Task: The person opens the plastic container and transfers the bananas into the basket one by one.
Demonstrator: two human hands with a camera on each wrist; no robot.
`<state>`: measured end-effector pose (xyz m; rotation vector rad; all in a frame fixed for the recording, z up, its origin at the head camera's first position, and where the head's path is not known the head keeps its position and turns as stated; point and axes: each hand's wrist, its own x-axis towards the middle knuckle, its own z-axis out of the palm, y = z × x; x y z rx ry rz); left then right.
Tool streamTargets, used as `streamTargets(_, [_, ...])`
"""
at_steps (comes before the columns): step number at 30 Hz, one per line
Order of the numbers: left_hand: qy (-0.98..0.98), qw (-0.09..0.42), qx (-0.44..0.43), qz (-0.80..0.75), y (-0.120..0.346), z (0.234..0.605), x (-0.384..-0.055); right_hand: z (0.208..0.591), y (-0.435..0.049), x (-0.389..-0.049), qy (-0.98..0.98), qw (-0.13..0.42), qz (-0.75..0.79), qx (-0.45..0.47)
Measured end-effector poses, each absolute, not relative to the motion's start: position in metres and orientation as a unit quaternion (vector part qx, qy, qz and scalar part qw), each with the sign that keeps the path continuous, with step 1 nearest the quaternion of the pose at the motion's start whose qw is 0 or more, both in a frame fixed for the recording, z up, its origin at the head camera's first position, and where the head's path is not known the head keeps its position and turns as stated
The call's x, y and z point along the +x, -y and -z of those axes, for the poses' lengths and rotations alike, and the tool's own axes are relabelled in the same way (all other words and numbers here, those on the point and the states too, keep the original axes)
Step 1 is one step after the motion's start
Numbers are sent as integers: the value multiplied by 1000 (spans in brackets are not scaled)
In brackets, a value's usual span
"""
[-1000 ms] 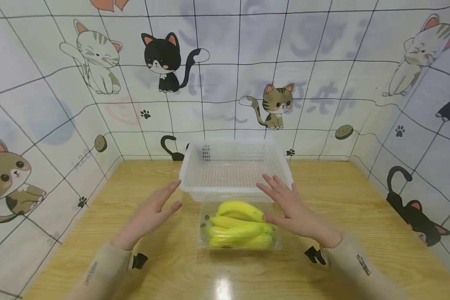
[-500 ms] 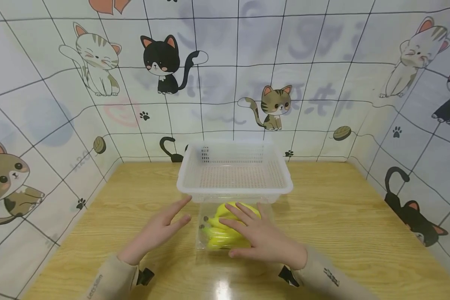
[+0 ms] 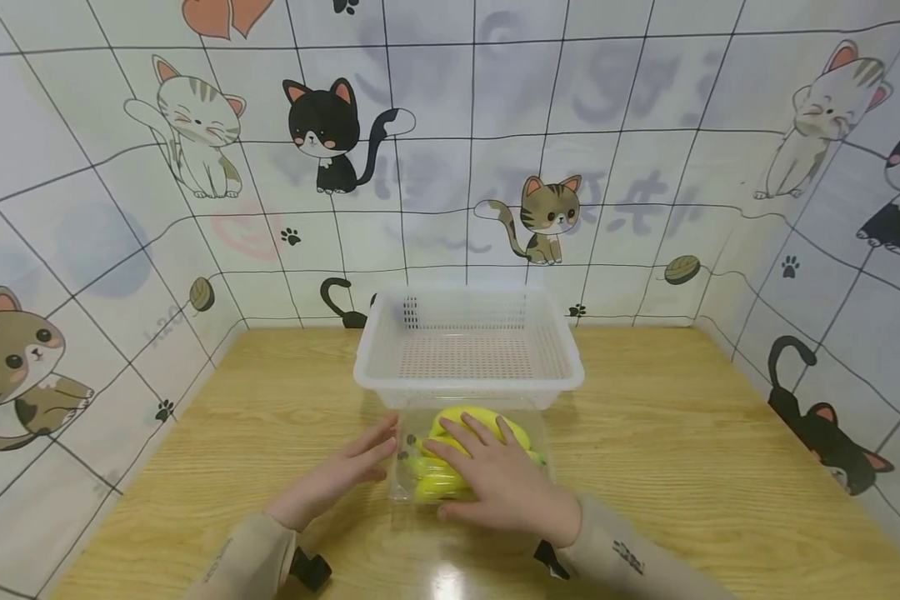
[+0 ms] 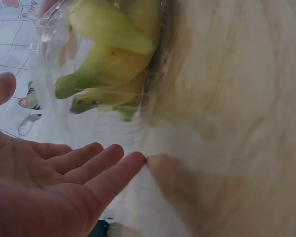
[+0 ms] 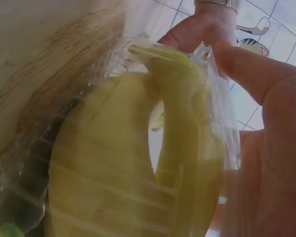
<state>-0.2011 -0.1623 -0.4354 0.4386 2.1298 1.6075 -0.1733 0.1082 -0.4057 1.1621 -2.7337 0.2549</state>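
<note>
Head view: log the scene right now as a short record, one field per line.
Container: clear plastic, on the wood-grain table
Contents: bananas, yellow with some green
Right hand: over the container, fingers spread; contact unclear
Left hand: at the container's left end, fingers extended; contact unclear
Basket: white, perforated, beyond the container

The box [image 3: 412, 412] is showing clear, thin plastic, its smooth, glossy walls catching pale streaks of light. The bananas [image 3: 437, 482] are presenting smooth skins. The basket [image 3: 468, 384] is displaying white, perforated plastic with a soft sheen. The wood-grained table [image 3: 660, 450] is reflecting a bright glare; the sleeves [image 3: 630, 546] are appearing as matt cloth.
</note>
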Motion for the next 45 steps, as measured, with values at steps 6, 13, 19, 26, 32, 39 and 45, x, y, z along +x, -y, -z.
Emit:
streamTargets(6, [-706, 241, 149, -649, 155, 445, -207, 405, -108, -176, 917, 90, -72, 382])
streamTargets(13, [-674, 244, 136, -683, 150, 454, -209, 403, -109, -176, 916, 90, -73, 383])
streamTargets(19, [-660, 241, 130, -700, 153, 457, -210, 402, -105, -179, 915, 99, -83, 381])
streamTargets(26, [-644, 241, 120, -717, 153, 457, -210, 401, -101, -182, 923, 58, -95, 368])
streamTargets(32, [-627, 245, 116, -731, 153, 460, -208, 401, -99, -182, 925, 38, -96, 366])
streamTargets(39, [-607, 254, 124, -743, 156, 465, -210, 405, -99, -182, 924, 51, -92, 368])
streamTargets(45, [-592, 264, 146, -747, 160, 472, -213, 405, -99, -181, 926, 55, -81, 364])
